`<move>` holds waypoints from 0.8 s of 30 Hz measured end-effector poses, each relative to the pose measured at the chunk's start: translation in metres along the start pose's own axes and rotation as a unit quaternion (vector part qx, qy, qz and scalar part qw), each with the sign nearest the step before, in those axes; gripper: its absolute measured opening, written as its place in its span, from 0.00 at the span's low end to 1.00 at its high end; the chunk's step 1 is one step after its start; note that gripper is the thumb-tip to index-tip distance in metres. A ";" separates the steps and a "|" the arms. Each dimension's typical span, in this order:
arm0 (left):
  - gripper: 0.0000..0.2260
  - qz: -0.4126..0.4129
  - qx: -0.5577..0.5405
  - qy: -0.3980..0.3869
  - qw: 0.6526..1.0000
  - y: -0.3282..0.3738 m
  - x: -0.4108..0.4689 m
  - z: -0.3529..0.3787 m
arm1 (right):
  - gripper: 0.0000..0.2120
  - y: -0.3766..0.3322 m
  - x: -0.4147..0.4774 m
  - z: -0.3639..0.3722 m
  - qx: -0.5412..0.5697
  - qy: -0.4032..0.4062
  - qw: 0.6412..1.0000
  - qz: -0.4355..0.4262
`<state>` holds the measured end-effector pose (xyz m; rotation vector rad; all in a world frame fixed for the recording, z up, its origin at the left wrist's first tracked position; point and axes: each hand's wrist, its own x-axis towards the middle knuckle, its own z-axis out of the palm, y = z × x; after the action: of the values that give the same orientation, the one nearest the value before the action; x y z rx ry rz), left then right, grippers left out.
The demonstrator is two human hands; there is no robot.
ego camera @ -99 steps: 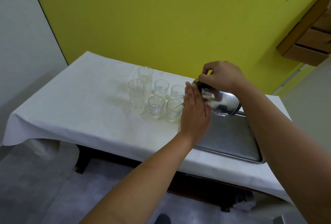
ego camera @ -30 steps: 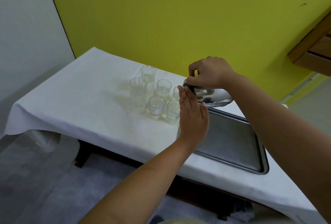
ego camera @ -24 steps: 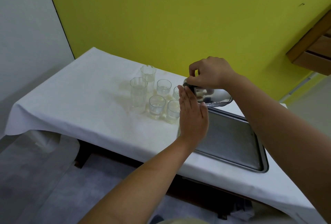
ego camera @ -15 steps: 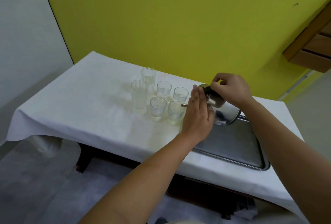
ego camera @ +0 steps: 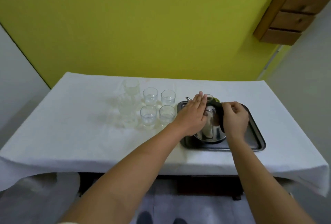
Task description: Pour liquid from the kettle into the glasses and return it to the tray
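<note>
the kettle [ego camera: 209, 130] stands upright on the tray [ego camera: 254, 134], near its left end. the right hand [ego camera: 233, 118] is closed around the dark handle [ego camera: 219, 114]. the left hand [ego camera: 192, 114] lies flat and open-fingered against the kettle's left side, gripping nothing. six glasses [ego camera: 148, 119] stand just left of the tray on the white cloth [ego camera: 71, 134].

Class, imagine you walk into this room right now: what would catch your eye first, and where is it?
First, the shiny steel kettle standing on the dark tray at the table's right, with the left hand flat against its side and the right hand on its black handle. Next, the cluster of clear glasses just left of the tray, on the white tablecloth before a vivid yellow-green wall.
</note>
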<state>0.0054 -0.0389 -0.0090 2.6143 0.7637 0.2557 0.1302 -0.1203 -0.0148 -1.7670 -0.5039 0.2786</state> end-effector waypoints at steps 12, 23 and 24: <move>0.28 0.082 0.133 -0.074 0.985 -0.028 0.025 0.005 | 0.08 0.030 -0.049 0.044 0.096 0.143 0.983 0.062; 0.30 0.108 0.120 -0.070 0.984 -0.034 0.011 0.023 | 0.08 0.046 -0.071 0.043 0.045 0.105 0.991 0.065; 0.29 0.100 0.115 -0.067 0.986 -0.032 0.009 0.022 | 0.07 0.040 -0.073 0.041 0.020 0.102 0.993 0.055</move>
<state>0.0040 -0.0161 -0.0424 2.8953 0.5106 0.0497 0.0555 -0.1276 -0.0695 -1.7636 -0.2524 0.1814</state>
